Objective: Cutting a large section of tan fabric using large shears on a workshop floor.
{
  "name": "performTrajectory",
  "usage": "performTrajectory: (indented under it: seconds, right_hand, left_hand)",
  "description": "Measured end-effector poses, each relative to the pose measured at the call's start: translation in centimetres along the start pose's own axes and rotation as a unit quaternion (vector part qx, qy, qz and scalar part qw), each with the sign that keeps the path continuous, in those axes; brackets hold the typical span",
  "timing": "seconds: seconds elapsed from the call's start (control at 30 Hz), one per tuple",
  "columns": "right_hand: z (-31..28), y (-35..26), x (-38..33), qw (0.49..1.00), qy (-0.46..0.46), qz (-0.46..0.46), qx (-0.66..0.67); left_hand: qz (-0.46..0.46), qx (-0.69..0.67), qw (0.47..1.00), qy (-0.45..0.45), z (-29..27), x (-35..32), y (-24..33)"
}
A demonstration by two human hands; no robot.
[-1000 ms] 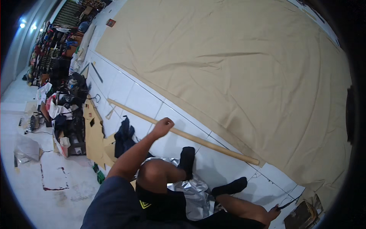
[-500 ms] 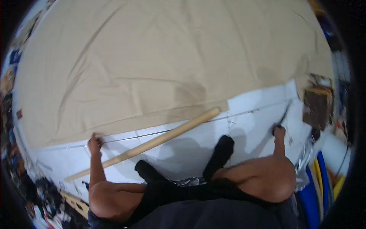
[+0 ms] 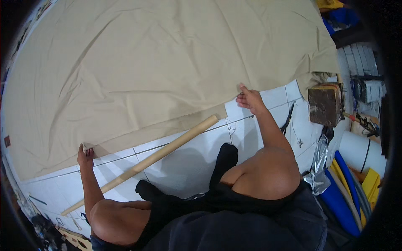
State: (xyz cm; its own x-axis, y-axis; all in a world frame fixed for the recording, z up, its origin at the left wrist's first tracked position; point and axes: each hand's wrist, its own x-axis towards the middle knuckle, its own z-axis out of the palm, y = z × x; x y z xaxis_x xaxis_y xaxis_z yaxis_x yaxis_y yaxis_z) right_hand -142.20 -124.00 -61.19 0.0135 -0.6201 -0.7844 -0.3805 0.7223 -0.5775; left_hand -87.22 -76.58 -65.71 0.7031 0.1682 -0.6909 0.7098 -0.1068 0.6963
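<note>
A large beige fabric sheet (image 3: 167, 67) lies spread over the white tiled floor, wrinkled, with its near edge running across in front of me. At that edge, on the left, my left hand (image 3: 86, 157) has its fingers curled on the fabric. My right hand (image 3: 251, 101) reaches to the edge farther right, where a piece is cut out; its thumb and fingers are apart and nothing is in them. Dark scissors (image 3: 287, 119) lie on the tiles beside my right forearm. A long cardboard tube (image 3: 167, 150) rests aslant between my hands, passing under my left forearm.
A brown block-like stack (image 3: 324, 105) stands by the fabric's right corner. Farther right are a white roll (image 3: 358, 151), blue and yellow rolls (image 3: 341, 201) and crumpled silver foil (image 3: 319, 167). My black-socked feet (image 3: 224, 163) are on the tiles. Clutter (image 3: 46, 228) lies at lower left.
My right hand has let go of the scissors, left them on the floor and moved left and forward to the fabric edge. My left hand stays at the edge. The view has shifted right.
</note>
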Motion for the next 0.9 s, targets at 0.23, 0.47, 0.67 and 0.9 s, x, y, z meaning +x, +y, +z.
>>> performTrajectory:
  seconds: [0.23, 0.47, 0.67, 0.9]
  right_hand:
    - [-3.8, -1.3, 0.9, 0.909, -0.105, -0.126, 0.384]
    - [-3.8, 2.3, -1.0, 0.956, -0.010, -0.217, 0.195]
    - [-1.0, 4.8, -0.5, 0.979, 0.050, -0.157, 0.120]
    - [-2.5, 6.4, -1.2, 0.984, 0.063, -0.150, 0.065]
  left_hand:
    - [0.049, -0.113, 0.982, -0.143, -0.8, 1.5, 0.8]
    - [0.059, -0.086, 0.984, -0.144, -3.0, -1.3, -1.2]
    - [0.060, 0.045, 0.988, -0.133, -4.3, -0.4, -2.1]
    - [0.071, 0.064, 0.992, -0.079, -3.7, -2.2, -2.7]
